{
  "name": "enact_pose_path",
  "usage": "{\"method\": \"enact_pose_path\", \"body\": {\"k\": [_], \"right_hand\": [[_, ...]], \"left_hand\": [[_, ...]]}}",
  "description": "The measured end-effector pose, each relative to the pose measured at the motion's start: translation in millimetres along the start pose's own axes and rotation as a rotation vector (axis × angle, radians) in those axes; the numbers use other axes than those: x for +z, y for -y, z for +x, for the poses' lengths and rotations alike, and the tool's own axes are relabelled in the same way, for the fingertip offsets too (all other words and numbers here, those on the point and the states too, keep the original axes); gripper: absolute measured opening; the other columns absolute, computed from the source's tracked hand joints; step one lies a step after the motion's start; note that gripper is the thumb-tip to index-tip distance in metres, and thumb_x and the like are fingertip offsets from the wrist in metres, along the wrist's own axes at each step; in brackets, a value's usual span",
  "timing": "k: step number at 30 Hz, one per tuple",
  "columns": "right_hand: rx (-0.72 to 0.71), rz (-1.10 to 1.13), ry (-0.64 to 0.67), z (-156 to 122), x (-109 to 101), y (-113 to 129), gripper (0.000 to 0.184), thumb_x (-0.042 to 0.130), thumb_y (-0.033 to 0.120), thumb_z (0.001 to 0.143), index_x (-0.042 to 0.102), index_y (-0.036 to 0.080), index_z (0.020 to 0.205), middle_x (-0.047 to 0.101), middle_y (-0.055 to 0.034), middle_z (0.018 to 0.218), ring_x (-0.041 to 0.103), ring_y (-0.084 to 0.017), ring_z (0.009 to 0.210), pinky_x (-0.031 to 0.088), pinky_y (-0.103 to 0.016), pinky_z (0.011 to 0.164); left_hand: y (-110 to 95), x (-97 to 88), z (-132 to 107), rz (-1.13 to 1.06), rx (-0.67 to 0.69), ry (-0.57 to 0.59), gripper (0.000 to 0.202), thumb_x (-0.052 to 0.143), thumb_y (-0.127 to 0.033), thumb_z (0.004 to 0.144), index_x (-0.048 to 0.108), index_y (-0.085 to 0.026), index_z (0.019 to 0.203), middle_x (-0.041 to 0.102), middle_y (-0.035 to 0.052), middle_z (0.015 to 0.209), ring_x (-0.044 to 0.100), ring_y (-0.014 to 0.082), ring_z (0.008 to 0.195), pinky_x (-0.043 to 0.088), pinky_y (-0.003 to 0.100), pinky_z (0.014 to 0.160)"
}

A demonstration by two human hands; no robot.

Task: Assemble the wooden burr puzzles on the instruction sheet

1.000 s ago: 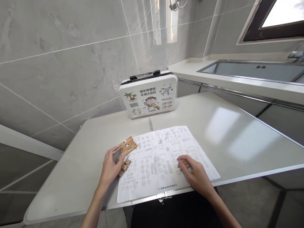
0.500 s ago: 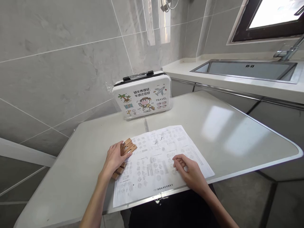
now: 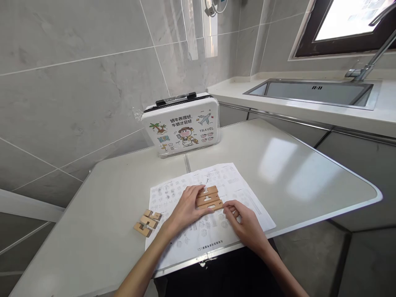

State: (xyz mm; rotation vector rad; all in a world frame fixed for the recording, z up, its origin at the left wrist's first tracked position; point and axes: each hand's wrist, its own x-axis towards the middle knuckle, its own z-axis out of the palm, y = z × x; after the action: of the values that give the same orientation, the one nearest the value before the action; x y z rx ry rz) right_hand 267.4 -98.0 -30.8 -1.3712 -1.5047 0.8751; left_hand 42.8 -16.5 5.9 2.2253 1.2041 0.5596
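Observation:
Several notched wooden puzzle pieces point(image 3: 209, 199) lie side by side over the printed sheet point(image 3: 247, 208), with cut-out slots facing up. My left hand point(image 3: 185, 208) grips them from the left, its thumb along the near edge and its fingers at the far edge. My right hand point(image 3: 246, 222) is curled beside them, its fingertips at or very near their right corner; I cannot tell if it pinches the wood. More short notched wooden blocks point(image 3: 148, 222) lie at the sheet's left edge, apart from both hands.
A white cartoon-printed carry case point(image 3: 182, 126) in clear plastic stands at the back of the pale table point(image 3: 102, 214). Behind it is a tiled wall. A counter with a steel sink point(image 3: 312, 93) and a faucet point(image 3: 360, 73) lies to the right. The table's front edge runs close to my body.
My left hand has moved right with several wooden pieces, from the sheet's left edge to its middle, leaving other blocks uncovered. My right hand has barely moved. The view has shifted slightly.

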Motion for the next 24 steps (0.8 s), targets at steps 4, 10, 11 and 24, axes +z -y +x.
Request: {"method": "enact_pose_path", "body": {"k": [4, 10, 11, 24], "right_hand": [[-0.08, -0.026, -0.039, 2, 2, -4, 0.022, 0.047, 0.038, 0.105, 0.064, 0.023, 0.106, 0.067, -0.012, 0.112, 0.068, -0.022, 0.085, 0.057, -0.033, 0.066], [-0.122, -0.213, -0.072, 1, 8, -8, 0.028, 0.058, 0.033, 0.1, 0.059, 0.026, 0.127, 0.059, -0.013, 0.131, 0.066, -0.029, 0.11, 0.06, -0.043, 0.086], [-0.144, -0.249, -0.088, 1, 9, -9, 0.032, 0.06, 0.031, 0.099, 0.057, 0.027, 0.13, 0.059, -0.0129, 0.133, 0.063, -0.031, 0.118, 0.059, -0.047, 0.094], [-0.196, -0.35, -0.08, 1, 12, -12, 0.034, 0.075, 0.031, 0.092, 0.058, 0.026, 0.122, 0.065, -0.0108, 0.12, 0.059, -0.035, 0.115, 0.054, -0.051, 0.096]], "left_hand": [[0, 9.3, 8, 0.021, -0.003, -0.08, 0.032, 0.051, -0.041, 0.107, 0.058, -0.025, 0.134, 0.065, 0.01, 0.126, 0.059, 0.0279, 0.118, 0.049, 0.047, 0.103], [7, 19.3, 8, 0.154, -0.024, -0.194, 0.021, 0.054, -0.041, 0.105, 0.062, -0.022, 0.105, 0.063, 0.0079, 0.104, 0.057, 0.0263, 0.098, 0.049, 0.045, 0.089], [8, 19.9, 8, 0.165, -0.03, -0.201, 0.022, 0.054, -0.042, 0.105, 0.061, -0.022, 0.102, 0.062, 0.0076, 0.102, 0.056, 0.0262, 0.096, 0.048, 0.045, 0.088], [10, 16.4, 7, 0.094, -0.023, -0.193, 0.03, 0.051, -0.045, 0.106, 0.061, -0.022, 0.09, 0.059, 0.0068, 0.103, 0.054, 0.0261, 0.1, 0.046, 0.045, 0.093]]}}
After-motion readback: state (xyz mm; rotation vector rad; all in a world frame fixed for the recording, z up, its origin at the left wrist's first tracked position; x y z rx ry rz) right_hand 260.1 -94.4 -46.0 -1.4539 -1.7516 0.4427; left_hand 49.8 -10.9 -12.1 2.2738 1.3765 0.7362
